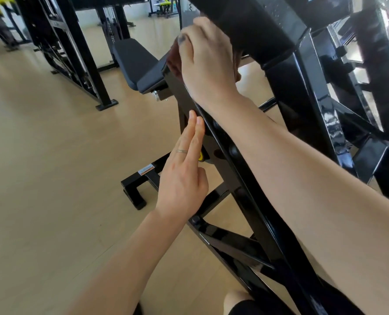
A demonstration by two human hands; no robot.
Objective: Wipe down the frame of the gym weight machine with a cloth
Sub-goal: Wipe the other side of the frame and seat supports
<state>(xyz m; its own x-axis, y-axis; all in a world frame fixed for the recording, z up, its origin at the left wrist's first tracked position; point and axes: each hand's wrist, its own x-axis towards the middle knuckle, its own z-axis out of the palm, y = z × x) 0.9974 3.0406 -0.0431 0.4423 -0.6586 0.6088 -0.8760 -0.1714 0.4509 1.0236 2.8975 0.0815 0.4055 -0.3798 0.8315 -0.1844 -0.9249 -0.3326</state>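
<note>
A reddish cloth [174,60] is pressed by the right hand [208,62] onto the sloping frame bar's [239,169] top end, the flat-fingered left hand [184,176] is rested lower, and the lower frame is judged unwiped.

Both forearms showing bare, no sleeves. Left hand [181,183] wearing thin silver ring [181,151]. Right hand [208,62] showing dark-painted thumbnail [182,38]. Black shorts [245,309] showing at knee.

You have two hands in view, your left hand [181,183] and your right hand [208,62]; one ring [181,151] on the left; one reddish-brown cloth [174,56] under the right; one padded seat [137,62]; one yellow knob [200,156]; one label sticker [145,170] on the base foot; one yellow-padded machine [164,5] far off.
</note>
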